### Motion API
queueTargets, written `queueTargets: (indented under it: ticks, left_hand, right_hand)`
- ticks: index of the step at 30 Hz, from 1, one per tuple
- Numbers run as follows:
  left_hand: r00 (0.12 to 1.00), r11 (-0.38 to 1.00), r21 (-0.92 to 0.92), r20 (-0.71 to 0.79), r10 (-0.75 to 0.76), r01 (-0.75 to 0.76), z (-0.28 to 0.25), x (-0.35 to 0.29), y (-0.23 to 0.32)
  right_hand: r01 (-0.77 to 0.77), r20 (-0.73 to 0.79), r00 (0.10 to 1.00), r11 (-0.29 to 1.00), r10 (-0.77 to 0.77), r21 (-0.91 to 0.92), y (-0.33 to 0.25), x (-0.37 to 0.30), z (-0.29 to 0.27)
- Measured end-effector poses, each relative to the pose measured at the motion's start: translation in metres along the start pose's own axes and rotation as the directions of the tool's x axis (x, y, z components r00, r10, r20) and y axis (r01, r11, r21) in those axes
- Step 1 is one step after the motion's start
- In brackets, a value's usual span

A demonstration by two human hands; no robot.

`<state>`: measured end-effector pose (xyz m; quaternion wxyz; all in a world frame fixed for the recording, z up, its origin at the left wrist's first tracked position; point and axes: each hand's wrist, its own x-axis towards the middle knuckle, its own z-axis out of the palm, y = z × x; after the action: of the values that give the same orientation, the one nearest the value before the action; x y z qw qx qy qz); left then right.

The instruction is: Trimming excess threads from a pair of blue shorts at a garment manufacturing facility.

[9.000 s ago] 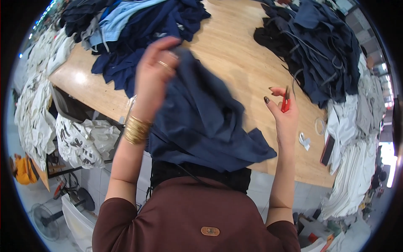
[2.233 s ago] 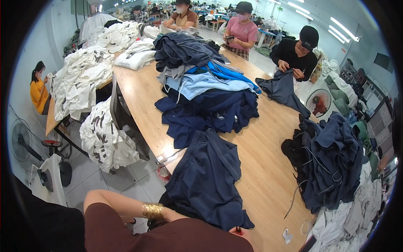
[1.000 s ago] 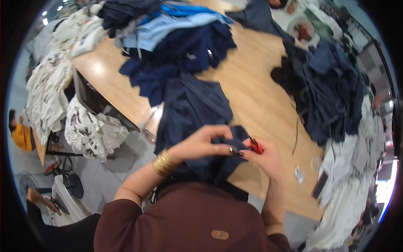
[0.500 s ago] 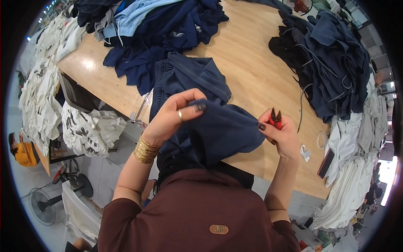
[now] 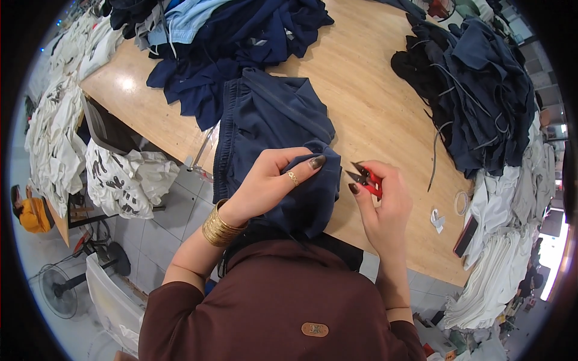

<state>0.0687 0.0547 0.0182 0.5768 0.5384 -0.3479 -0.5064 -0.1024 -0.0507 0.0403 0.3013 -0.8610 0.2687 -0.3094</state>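
Note:
Dark blue shorts point(image 5: 271, 114) with a gathered elastic waistband lie at the near side of the wooden table, partly over its edge. My left hand point(image 5: 274, 180) pinches a fold of this cloth between thumb and fingers. To the right of the fold, my right hand point(image 5: 385, 201) grips small red thread snips point(image 5: 366, 179), their dark pointed blades spread and aimed left toward the cloth. A short gap separates the blades from the fabric. My right fingers partly cover the red handles.
Navy and light blue garments point(image 5: 241, 42) are heaped at the far left of the table point(image 5: 361, 90). Dark garments with cords point(image 5: 481, 96) pile up at the right, beside stacked white cloth point(image 5: 487, 277). A phone-like dark object point(image 5: 466, 237) lies near the right edge. A fan point(image 5: 60, 292) stands lower left.
My right hand has let go of the cloth and turned the snips leftward, blades toward the fabric. My left hand has shifted right and slightly down with the pinched fold.

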Motion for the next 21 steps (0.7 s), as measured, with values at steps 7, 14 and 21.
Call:
queueTargets:
  ticks: [7, 14, 21]
  left_hand:
    - [0.999, 0.999, -0.024, -0.042, -0.032, 0.031, 0.0011, -0.0015, 0.0010]
    - [0.999, 0.995, -0.099, -0.038, -0.030, 0.026, 0.0049, -0.0010, 0.0008]
    - [0.999, 0.994, -0.099, -0.015, -0.051, 0.049, 0.0068, -0.0001, 0.0038]
  right_hand:
    - [0.123, 0.121, 0.988, 0.967, -0.097, -0.221, -0.0054, -0.0022, -0.0026]
    - [0.152, 0.101, 0.986, 0.957, -0.131, -0.246, -0.0060, 0.0003, 0.0026]
    - [0.183, 0.112, 0.981, 0.956, -0.161, -0.229, -0.0079, 0.0037, 0.0030]
